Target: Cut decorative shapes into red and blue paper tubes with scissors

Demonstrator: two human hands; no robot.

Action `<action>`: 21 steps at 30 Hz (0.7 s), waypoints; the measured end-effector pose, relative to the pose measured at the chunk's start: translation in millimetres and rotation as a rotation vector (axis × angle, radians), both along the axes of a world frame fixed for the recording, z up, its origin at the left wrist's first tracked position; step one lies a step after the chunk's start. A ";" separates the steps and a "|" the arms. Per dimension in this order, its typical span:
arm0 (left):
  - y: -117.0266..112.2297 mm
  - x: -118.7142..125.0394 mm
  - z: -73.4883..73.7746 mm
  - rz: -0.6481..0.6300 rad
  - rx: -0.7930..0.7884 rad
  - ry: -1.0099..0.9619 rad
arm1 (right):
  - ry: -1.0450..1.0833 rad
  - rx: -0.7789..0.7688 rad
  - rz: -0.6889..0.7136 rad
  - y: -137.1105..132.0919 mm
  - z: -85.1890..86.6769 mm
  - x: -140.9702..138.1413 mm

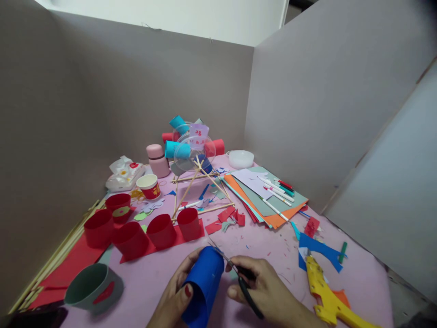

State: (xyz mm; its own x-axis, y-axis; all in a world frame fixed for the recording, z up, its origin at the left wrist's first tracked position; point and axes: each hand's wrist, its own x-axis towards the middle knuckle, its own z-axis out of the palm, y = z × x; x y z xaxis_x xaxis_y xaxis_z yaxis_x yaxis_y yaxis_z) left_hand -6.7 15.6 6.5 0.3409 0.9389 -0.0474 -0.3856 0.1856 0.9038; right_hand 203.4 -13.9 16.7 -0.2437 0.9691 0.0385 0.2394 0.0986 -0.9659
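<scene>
My left hand is wrapped round a blue paper tube lying on its side near the table's front edge, its open end facing me. My right hand grips black-handled scissors, whose blades point up and left against the tube's far rim. Both hands rest low over the pink table cover. Several red paper cups stand on a red sheet just beyond the tube.
A stick-and-cup wheel model stands at the back centre. Coloured paper sheets with marker pens lie to the right, a yellow glue gun at front right, a grey paper cup at front left. Grey partition walls enclose the table.
</scene>
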 end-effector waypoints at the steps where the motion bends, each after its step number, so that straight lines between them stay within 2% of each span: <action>1: 2.3 -2.4 -1.6 -0.023 0.004 0.005 | 0.005 -0.004 0.000 0.2 -0.2 0.2; 5: 8.1 -9.2 -6.3 -0.100 -0.001 0.031 | 0.023 -0.008 0.013 1.1 -2.0 1.0; 12: 15.3 -12.5 -8.3 -0.135 0.013 0.080 | 0.056 -0.031 -0.016 3.5 1.5 1.2; 16: 12.7 -11.2 -0.7 -0.132 0.048 0.158 | -0.132 0.093 -0.058 3.5 7.2 3.1; 18: 5.7 -7.3 6.3 -0.087 0.079 0.169 | -0.241 0.125 -0.033 2.8 8.7 3.4; 21: -5.8 -0.2 13.7 -0.001 0.067 0.206 | -0.296 0.136 -0.015 2.1 9.5 2.6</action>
State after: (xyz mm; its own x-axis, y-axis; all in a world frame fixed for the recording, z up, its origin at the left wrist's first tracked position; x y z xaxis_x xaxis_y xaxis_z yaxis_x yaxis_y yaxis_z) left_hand -7.0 9.7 20.2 0.3310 0.9421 -0.0538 -0.1918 0.1230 0.9737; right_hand 206.0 -11.8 26.2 -0.2491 0.9635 0.0977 0.5105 0.2163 -0.8322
